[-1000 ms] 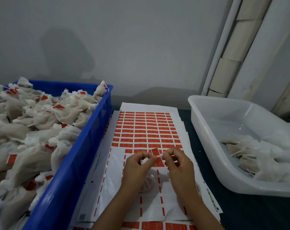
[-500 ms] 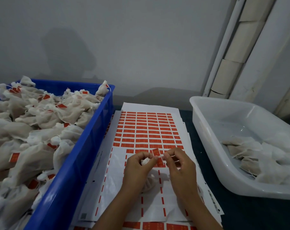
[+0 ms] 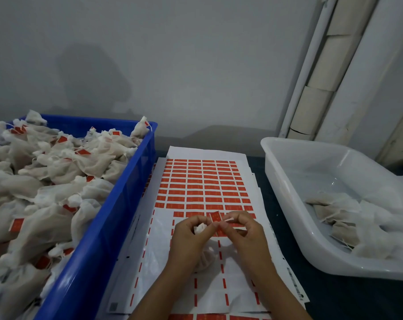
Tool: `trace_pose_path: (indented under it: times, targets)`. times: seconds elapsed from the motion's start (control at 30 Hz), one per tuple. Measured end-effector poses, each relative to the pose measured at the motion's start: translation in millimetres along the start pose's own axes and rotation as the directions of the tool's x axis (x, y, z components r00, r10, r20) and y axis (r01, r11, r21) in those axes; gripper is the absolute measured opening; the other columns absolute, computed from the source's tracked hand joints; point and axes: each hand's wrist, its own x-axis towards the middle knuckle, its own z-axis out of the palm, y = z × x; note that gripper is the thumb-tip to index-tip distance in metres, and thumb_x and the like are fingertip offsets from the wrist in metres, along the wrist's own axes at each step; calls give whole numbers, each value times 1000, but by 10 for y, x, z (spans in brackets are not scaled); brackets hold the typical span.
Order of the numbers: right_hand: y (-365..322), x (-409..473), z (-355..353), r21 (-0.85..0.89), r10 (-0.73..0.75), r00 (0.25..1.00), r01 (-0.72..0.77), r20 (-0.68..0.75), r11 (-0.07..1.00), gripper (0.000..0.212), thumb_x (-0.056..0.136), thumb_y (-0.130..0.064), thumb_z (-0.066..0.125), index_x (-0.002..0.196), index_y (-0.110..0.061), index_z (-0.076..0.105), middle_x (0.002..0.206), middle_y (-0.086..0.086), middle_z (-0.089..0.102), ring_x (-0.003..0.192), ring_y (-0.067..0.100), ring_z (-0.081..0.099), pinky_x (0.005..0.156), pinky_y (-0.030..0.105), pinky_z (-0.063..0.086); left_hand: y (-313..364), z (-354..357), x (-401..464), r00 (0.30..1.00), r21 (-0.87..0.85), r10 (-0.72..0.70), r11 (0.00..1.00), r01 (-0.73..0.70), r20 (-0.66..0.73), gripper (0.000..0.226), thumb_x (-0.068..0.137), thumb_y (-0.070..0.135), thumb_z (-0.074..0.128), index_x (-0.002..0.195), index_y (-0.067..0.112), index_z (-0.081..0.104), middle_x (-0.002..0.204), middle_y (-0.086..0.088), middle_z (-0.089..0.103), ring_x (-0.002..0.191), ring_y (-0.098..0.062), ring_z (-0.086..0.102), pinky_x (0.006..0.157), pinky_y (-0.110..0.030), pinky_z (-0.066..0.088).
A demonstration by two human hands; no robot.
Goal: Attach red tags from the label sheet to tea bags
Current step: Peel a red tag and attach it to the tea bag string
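A white label sheet (image 3: 205,181) with rows of red tags lies on the table between two bins; its near half is mostly peeled. Above the sheet's middle, my left hand (image 3: 187,239) grips a white tea bag (image 3: 200,228), whose body hangs under the palm. Both hands meet at a red tag (image 3: 215,217) that stands up between the fingertips. My right hand (image 3: 240,234) pinches the tag together with the bag's thin string. Whether the tag is stuck onto the string cannot be told.
A blue crate (image 3: 99,239) at the left is heaped with tagged tea bags (image 3: 46,181). At the right, a white plastic tub (image 3: 285,204) holds several untagged tea bags (image 3: 348,218). More label sheets lie stacked underneath. A grey wall stands behind.
The hands have stayed in the same spot over the sheet. The fingertips have closed in a little on the red tag; the camera view has shifted slightly.
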Motion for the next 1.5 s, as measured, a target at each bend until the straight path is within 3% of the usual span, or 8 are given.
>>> trace_pose_path:
  times: [0.17,0.3,0.43,0.57,0.7,0.8,1.13,1.5]
  targets:
    - [-10,3,-34,-28,-135,990,134,-42,991,11,81,-14,65,79,-25,63,90,-6,63,89,11,61,75,9,48,19,10,-35,998,-70,59,996,-59,-2,6,87,23,60,84,24,65,86,10,67,84,-8,63,69,-6,48]
    - [-25,-2,-54,-107,-260,960,249,-101,962,20,80,-20,63,76,-40,61,92,-15,64,92,6,60,78,9,47,67,-1,-55,996,-121,83,989,-86,-30,17,91,25,52,102,35,59,97,31,55,85,1,59,62,-1,46]
    - [-24,9,-119,-253,-452,880,410,-142,876,25,81,-22,62,75,-46,60,96,-26,56,91,8,60,85,16,43,86,-69,-20,997,-150,-49,987,57,61,21,93,20,50,79,26,63,84,8,64,74,-8,57,55,-5,45]
    - [-53,27,-153,-275,-546,829,500,-123,821,19,84,-34,56,101,-41,54,95,-23,60,88,7,59,85,15,46,135,-112,0,986,-112,-136,983,147,97,24,89,29,55,67,28,66,74,16,64,77,-9,58,62,-11,40]
    - [-37,47,-183,-282,-561,820,515,-114,809,21,79,-19,62,96,-32,59,102,-16,55,92,7,57,86,2,39,135,-150,24,976,-51,-131,989,142,172,12,82,33,63,76,26,71,81,15,69,86,-11,59,70,-15,43]
    - [-42,36,-175,-283,-546,834,505,-85,816,22,76,-14,62,79,-35,65,95,-13,63,96,6,55,85,9,45,117,-150,23,968,-50,-180,980,191,176,9,79,31,68,72,26,72,81,14,70,89,-13,59,72,-18,45]
    - [-24,24,-126,-217,-338,939,317,-67,923,32,78,-20,70,94,-42,54,109,-26,53,103,6,56,89,12,39,95,-136,29,973,-70,-220,972,225,62,7,79,31,69,74,25,68,82,17,65,81,-10,57,60,-12,41]
    - [12,65,-214,-431,-504,860,485,79,761,8,75,-22,64,79,-18,70,98,-6,63,100,3,50,91,17,38,74,-120,35,988,-25,-156,987,156,19,10,81,29,67,72,29,64,78,18,62,77,-10,57,63,-10,43]
